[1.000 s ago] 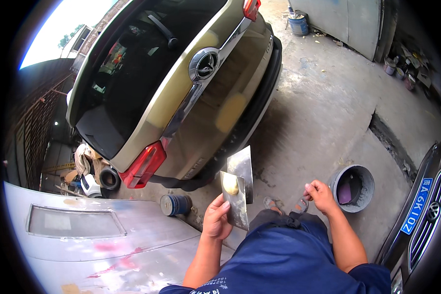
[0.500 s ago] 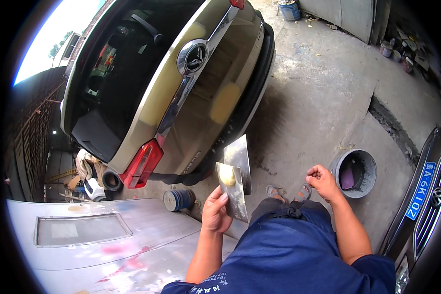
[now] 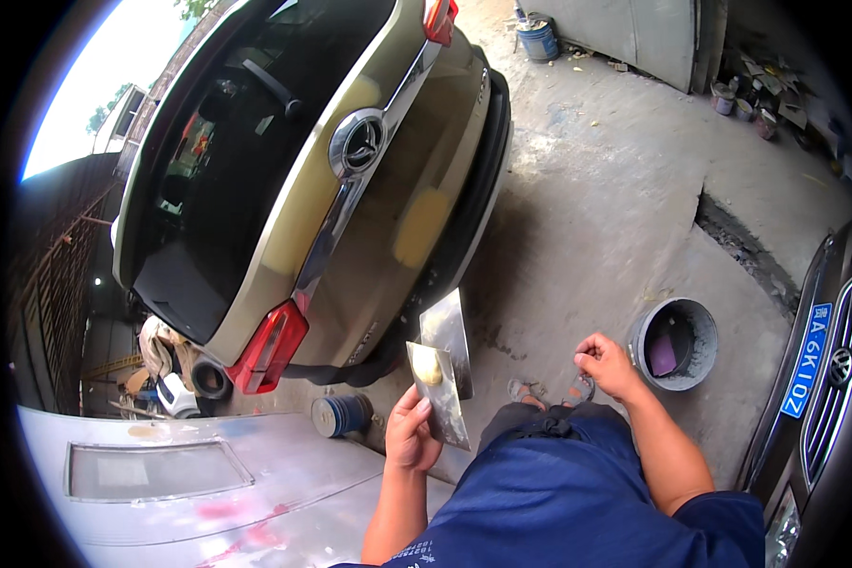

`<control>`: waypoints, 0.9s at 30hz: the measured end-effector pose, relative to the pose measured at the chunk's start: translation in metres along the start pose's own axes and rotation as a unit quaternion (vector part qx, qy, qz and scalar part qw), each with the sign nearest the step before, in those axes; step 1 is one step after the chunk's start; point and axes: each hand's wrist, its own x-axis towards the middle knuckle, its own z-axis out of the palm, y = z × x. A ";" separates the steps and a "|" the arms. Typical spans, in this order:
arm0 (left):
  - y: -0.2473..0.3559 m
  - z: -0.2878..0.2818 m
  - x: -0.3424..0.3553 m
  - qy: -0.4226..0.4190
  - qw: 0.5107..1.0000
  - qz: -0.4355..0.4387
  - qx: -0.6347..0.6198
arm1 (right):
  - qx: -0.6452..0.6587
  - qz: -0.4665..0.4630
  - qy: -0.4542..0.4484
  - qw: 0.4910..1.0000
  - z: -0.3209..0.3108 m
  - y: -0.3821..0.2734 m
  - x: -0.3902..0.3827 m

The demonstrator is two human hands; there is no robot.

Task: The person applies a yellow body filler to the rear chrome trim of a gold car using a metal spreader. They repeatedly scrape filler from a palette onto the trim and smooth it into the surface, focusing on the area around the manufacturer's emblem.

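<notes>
My left hand (image 3: pixel 412 437) is closed round two flat metal putty spreaders. A dollop of pale yellow putty (image 3: pixel 427 367) sits on the nearer spreader (image 3: pixel 448 407); the farther spreader (image 3: pixel 448 327) stands up behind it, partly covered. Out to the right, my right hand (image 3: pixel 608 367) is raised with curled fingers and the thumb against them; whether anything small is pinched there cannot be seen. Ahead on the left stands a gold car (image 3: pixel 350 293), its rear toward me. A yellowish filler patch (image 3: pixel 422 227) marks its tailgate.
A grey bucket (image 3: pixel 711 355) with a purple item (image 3: pixel 662 356) inside stands right of my feet. A dark car (image 3: pixel 828 454) borders the right side. Left are a paint-stained panel (image 3: pixel 161 516) and a blue drum (image 3: pixel 336 415). A broken trench (image 3: pixel 743 248) cuts the floor.
My view has shifted slightly, so the car and floor sit a little lower and farther left. The left hand still holds both spreaders; the right hand stays curled.
</notes>
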 end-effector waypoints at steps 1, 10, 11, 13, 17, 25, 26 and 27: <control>0.000 0.001 0.001 -0.004 1.000 0.000 0.001 | 0.004 -0.001 0.002 1.000 0.000 -0.002 0.000; -0.003 0.007 0.006 -0.038 0.999 -0.020 0.009 | 0.033 -0.022 -0.022 0.999 0.013 -0.035 0.004; -0.004 0.008 0.006 -0.039 0.999 -0.021 0.011 | 0.028 -0.030 -0.031 0.999 0.016 -0.045 0.004; -0.005 0.010 0.006 -0.039 0.999 -0.024 0.018 | 0.021 -0.045 -0.053 0.997 0.026 -0.068 0.001; -0.008 0.017 0.009 -0.055 0.998 -0.023 0.015 | 0.072 -0.064 -0.144 0.985 0.042 -0.101 0.004; -0.001 0.049 0.022 -0.110 0.993 -0.010 0.049 | 0.239 -0.161 -0.170 0.942 0.079 -0.151 0.013; -0.001 0.055 0.023 -0.099 0.995 0.012 0.027 | 0.264 -0.177 -0.152 0.936 0.076 -0.152 0.017; -0.003 0.052 0.026 -0.097 0.994 0.039 0.005 | 0.288 -0.193 -0.134 0.928 0.071 -0.154 0.019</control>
